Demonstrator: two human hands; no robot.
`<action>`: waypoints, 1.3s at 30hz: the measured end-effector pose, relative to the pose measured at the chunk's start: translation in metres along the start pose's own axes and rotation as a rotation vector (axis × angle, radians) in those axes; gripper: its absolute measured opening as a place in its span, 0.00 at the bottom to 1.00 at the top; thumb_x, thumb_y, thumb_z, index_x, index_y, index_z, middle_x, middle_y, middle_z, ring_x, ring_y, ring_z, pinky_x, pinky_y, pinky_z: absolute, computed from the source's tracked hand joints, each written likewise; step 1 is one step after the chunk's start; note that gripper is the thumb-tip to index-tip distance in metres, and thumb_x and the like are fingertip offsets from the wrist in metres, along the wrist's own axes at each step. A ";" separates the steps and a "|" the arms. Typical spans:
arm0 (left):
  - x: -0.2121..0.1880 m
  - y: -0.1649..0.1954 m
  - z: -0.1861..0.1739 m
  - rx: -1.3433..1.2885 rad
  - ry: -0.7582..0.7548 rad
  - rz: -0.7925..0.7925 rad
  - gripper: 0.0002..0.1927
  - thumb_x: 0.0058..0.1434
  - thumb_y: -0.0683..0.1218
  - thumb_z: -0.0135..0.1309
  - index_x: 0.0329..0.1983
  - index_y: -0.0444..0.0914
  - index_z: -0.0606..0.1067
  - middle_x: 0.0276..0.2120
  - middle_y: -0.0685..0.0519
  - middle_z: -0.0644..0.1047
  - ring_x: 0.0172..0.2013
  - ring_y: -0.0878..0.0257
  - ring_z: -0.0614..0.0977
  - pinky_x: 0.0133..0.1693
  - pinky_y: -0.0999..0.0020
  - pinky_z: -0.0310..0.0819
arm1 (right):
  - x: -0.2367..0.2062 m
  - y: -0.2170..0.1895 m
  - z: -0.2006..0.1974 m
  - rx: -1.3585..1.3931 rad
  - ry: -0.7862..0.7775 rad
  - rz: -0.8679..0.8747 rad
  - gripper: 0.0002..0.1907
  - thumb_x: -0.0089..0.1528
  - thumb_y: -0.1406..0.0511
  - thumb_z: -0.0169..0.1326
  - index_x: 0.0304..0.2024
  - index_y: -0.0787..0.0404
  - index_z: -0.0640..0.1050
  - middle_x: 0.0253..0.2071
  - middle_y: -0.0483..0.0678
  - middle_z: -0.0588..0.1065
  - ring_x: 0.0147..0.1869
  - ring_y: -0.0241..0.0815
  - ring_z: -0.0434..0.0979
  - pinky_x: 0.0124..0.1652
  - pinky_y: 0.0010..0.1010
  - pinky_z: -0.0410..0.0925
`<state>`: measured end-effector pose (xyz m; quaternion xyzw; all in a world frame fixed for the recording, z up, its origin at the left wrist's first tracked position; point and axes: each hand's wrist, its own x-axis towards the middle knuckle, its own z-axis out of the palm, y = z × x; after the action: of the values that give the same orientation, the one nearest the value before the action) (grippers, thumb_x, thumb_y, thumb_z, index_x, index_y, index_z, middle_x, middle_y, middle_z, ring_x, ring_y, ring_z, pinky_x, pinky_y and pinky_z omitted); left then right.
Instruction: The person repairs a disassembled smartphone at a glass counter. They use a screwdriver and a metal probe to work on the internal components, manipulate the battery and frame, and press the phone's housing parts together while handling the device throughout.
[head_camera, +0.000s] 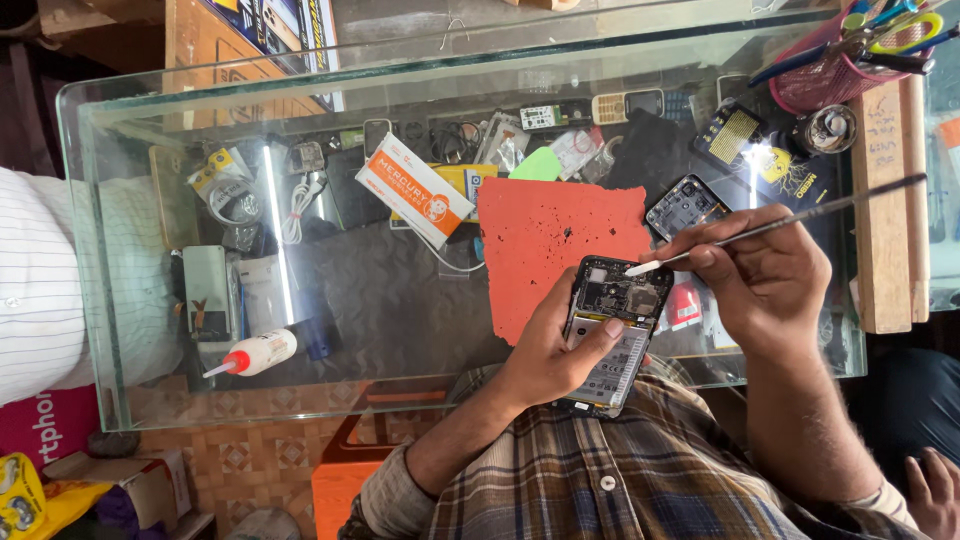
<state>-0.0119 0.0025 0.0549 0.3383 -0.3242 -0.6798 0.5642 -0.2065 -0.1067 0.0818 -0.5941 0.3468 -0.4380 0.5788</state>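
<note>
Over glass counter (400, 350), left hand (545, 350) grips opened phone (612, 330); right hand (765, 275) pinches brush (790, 225) touching it.

orange-white box (414, 189) — under glass, mid-counter

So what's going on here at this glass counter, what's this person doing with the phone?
A person holds an opened phone, back cover off and circuit board showing, in the left hand over the edge of a glass counter. The right hand holds a thin brush-like tool with its white tip on the top of the phone's board. An orange mat lies on the glass beside it, and a small glue bottle lies further left.
</note>
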 end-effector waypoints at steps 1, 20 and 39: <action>0.000 -0.001 -0.001 0.044 -0.001 0.031 0.24 0.73 0.38 0.50 0.70 0.32 0.59 0.51 0.47 0.76 0.44 0.61 0.83 0.45 0.63 0.82 | 0.001 -0.001 -0.002 0.003 -0.019 0.014 0.08 0.70 0.80 0.51 0.50 0.70 0.68 0.42 0.61 0.78 0.50 0.49 0.83 0.53 0.38 0.78; -0.001 -0.006 -0.002 -0.031 -0.040 0.003 0.26 0.72 0.36 0.48 0.71 0.33 0.55 0.53 0.46 0.74 0.44 0.58 0.85 0.45 0.62 0.84 | 0.008 -0.004 -0.004 -0.003 -0.047 0.080 0.08 0.69 0.80 0.50 0.48 0.71 0.69 0.45 0.62 0.78 0.52 0.52 0.84 0.52 0.40 0.80; -0.002 -0.008 0.001 -0.016 -0.096 0.005 0.24 0.73 0.37 0.48 0.69 0.32 0.57 0.56 0.47 0.71 0.55 0.58 0.81 0.48 0.58 0.86 | 0.017 0.001 -0.019 0.178 -0.187 0.185 0.04 0.68 0.77 0.54 0.44 0.74 0.72 0.39 0.62 0.80 0.47 0.46 0.84 0.50 0.35 0.79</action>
<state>-0.0167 0.0056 0.0485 0.3000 -0.3462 -0.6963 0.5526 -0.2176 -0.1296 0.0821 -0.5442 0.3044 -0.3548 0.6967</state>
